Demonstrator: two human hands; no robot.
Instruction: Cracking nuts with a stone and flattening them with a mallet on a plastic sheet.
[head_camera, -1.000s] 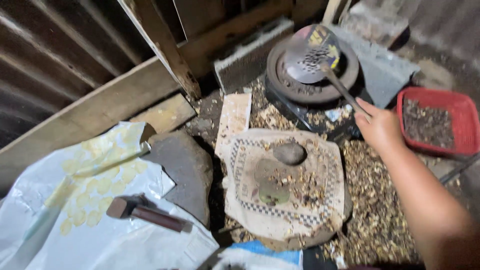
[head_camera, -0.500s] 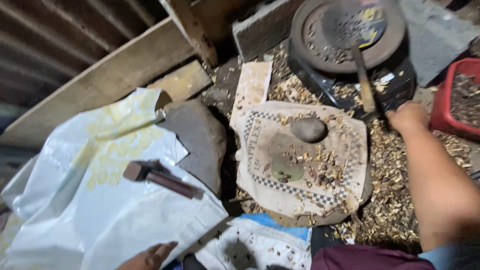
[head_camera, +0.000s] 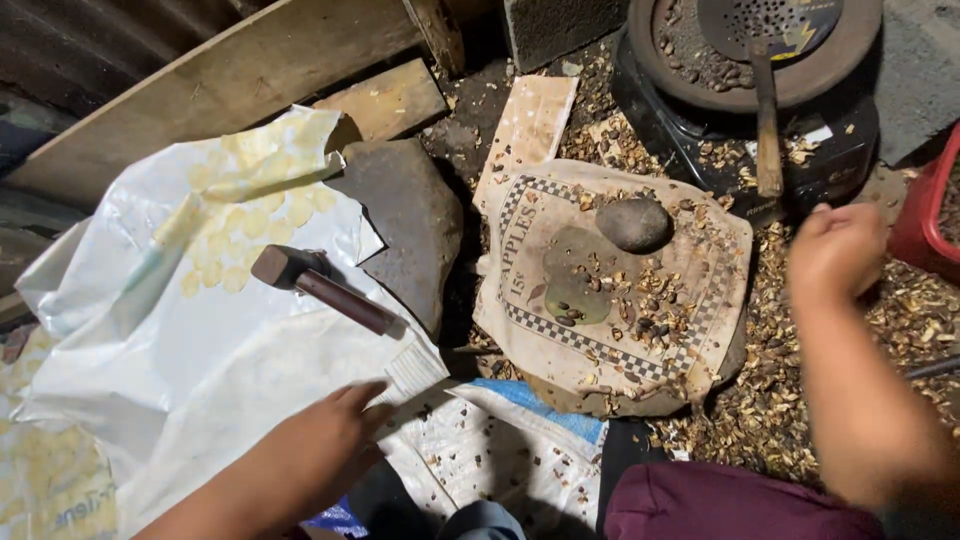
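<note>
Nearest: left hand low centre-left, fingers stretched out flat and together, holding nothing, fingertips at the edge of the white sack spread on the ground. Just right of it a second sack, white with a blue stripe, speckled with shell bits. Maroon cloth at the bottom edge (lap or knee, can't tell).

Right hand at right, forearm running down to the bottom right corner. Fingers curled in loosely; blurred, so can't tell if anything is in the grip. It sits just below the end of the ladle handle, not clearly touching it.

Mid: hammer lies on the white sack, head up-left, handle pointing down-right, well apart from both hands. Beside it a flat dark slab, partly under the sack's edge. Right of that a printed cloth draped over a low block, scattered with nut shells and kernels; a round stone rests on its upper part. Shell litter covers the ground around the block.

Far: dark round pan on a black stove, perforated ladle resting in it, handle pointing toward the right hand. Red basket at right edge, cut off. Wooden planks top left, grey block top centre.
</note>
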